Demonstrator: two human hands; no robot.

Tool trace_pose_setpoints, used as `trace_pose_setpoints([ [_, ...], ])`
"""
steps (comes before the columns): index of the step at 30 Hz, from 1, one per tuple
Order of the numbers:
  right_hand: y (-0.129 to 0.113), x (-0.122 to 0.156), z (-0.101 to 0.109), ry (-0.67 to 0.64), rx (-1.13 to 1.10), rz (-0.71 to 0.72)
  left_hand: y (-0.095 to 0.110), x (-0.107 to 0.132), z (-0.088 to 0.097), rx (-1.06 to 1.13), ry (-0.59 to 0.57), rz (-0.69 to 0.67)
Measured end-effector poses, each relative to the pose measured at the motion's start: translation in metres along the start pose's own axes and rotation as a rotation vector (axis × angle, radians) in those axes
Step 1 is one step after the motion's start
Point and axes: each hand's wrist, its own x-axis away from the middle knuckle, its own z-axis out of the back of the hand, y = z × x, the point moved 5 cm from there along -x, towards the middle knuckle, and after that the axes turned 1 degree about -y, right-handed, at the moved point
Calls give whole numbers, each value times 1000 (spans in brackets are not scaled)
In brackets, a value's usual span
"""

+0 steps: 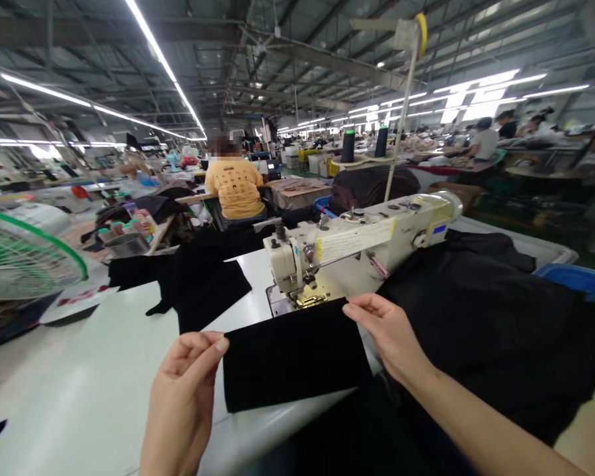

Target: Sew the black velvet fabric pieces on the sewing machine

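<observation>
A rectangular piece of black fabric (292,357) is held flat between both hands just in front of a cream sewing machine (357,244). My left hand (183,396) pinches its near left corner with thumb and fingers closed. My right hand (389,334) grips the far right corner, close to the machine's needle area (305,291). The fabric hangs partly over the white table (89,377).
A heap of black fabric (490,317) lies right of the machine, more black pieces (198,284) at its left. A green-rimmed fan (24,254) stands at far left. A person in a yellow shirt (235,188) sits ahead, back turned. Thread cones (348,145) stand behind.
</observation>
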Motion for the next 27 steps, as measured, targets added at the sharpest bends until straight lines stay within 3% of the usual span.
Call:
trace_pose_setpoints([
  [9,-3,-1,0,33,76,71,1,7,2,-45,22,44],
  [13,-3,5,-5,-55,153,45,16,15,12,-142,-2,38],
  [15,-6,14,-11,-111,221,41,39,20,16,-228,10,-65],
  [17,-11,26,-20,-174,284,65,73,24,14,-340,39,-301],
  [19,-11,40,-30,-260,340,80,103,21,-1,-514,15,-572],
  [21,1,50,-39,-359,367,-5,109,6,-28,-740,-127,-720],
  [23,25,57,-41,-427,369,-184,83,-22,-57,-952,-357,-669],
  [25,53,57,-36,-418,378,-323,33,-52,-76,-1084,-566,-503],
  [27,75,54,-27,-362,406,-351,-20,-74,-83,-1095,-643,-375],
])
